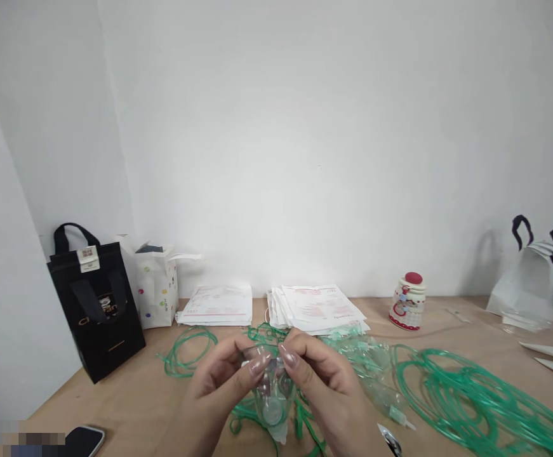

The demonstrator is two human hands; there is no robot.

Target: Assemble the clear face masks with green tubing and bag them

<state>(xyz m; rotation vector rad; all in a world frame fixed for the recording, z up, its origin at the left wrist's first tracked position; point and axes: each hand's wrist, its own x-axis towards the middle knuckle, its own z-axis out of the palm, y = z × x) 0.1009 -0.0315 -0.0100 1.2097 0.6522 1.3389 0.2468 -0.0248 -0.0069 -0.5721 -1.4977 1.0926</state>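
Note:
A clear, green-tinted oxygen mask [272, 406] is held between both hands above the front of the table. My left hand [231, 374] pinches its upper left edge, thumb over the front and fingers behind. My right hand [317, 374] grips the upper right edge the same way, the two thumbs almost meeting. The narrow end of the mask points down toward me. Green elastic straps [303, 422] lie on the table below and around it. Just beyond my right hand is a pile of more clear masks [369, 358].
Coiled green tubing [466, 393] covers the right side; a smaller coil [188, 352] lies left. Two stacks of printed packets [221, 304] sit by the wall. A black bag [98, 317], a dotted paper bag [159, 292], a jar-shaped cup [407, 304], a white bag [526, 285] and a phone [83, 441] stand around.

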